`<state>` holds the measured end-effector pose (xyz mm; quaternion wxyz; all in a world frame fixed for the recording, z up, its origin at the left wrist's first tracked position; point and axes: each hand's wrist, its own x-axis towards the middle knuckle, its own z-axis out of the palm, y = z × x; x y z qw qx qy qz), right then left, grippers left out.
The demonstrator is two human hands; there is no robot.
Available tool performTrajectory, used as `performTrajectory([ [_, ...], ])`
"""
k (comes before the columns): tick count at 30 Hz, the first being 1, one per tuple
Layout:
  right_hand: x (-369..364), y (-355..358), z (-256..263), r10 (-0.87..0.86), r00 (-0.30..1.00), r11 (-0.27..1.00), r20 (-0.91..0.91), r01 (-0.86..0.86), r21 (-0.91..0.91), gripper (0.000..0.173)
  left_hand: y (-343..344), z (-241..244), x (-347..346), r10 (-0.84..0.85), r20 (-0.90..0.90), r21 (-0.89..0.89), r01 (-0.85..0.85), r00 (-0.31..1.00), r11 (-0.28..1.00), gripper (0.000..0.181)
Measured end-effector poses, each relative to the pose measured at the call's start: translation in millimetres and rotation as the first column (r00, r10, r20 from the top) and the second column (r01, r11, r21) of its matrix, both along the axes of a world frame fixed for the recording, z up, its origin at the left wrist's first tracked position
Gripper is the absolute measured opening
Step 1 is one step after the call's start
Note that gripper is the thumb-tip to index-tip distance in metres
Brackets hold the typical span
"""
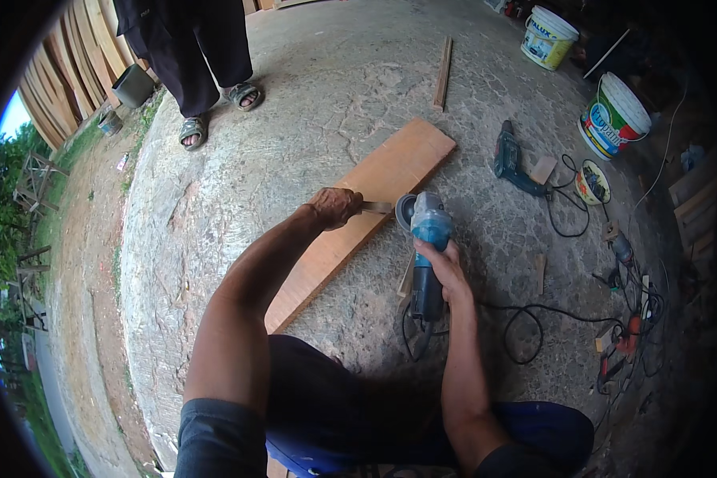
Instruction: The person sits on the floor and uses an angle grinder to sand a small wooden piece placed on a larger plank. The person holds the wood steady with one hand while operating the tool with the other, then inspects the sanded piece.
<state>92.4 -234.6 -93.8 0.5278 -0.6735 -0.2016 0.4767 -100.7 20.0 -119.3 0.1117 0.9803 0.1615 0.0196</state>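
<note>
My right hand (445, 266) grips the body of a teal and black angle grinder (433, 224), its head pointing away from me. The round grinder disc (404, 211) faces left, close to the tip of a flat narrow strip (377, 207). My left hand (336, 208) is closed around the other end of that strip; whether it is a metal blade or wood I cannot tell. Contact between disc and strip is also unclear. Under my left hand a long wooden plank (394, 158) lies diagonally on the concrete floor (310, 119).
Another person (188, 54) stands ahead on the left. On the right lie a corded power drill (509, 156), a bowl of small parts (593, 182) and tangled cables (633, 299). Two paint buckets (614, 116) stand farther back. A thin wooden batten (443, 74) lies beyond the plank.
</note>
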Motion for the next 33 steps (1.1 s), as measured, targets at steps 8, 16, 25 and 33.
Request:
performTrajectory([
  [8, -18.9, 8.2, -6.1, 0.123, 0.98, 0.992, 0.158, -0.127, 0.013, 0.072, -5.1, 4.9, 3.0, 0.031, -0.066, -0.031, -0.033, 0.997, 0.999, 0.024],
  [16, -1.1, 0.9, -11.9, 0.066, 0.997, 0.998, 0.049, -0.066, -0.02, 0.069, 0.4, -2.9, -1.0, 0.015, -0.01, -0.049, -0.015, 1.0, 0.999, 0.024],
  [25, 12.7, -9.6, -6.2, -0.108, 0.994, 0.993, 0.025, 0.106, 0.052, 0.053, 2.0, -5.4, 5.9, 0.123, 0.145, -0.079, -0.113, 0.982, 0.99, 0.018],
  [33, 8.4, -8.0, 0.4, -0.018, 0.998, 0.995, 0.068, 0.011, 0.099, 0.059, -17.8, 16.4, 4.9, 0.207, -0.06, -0.254, -0.216, 0.976, 0.943, 0.019],
])
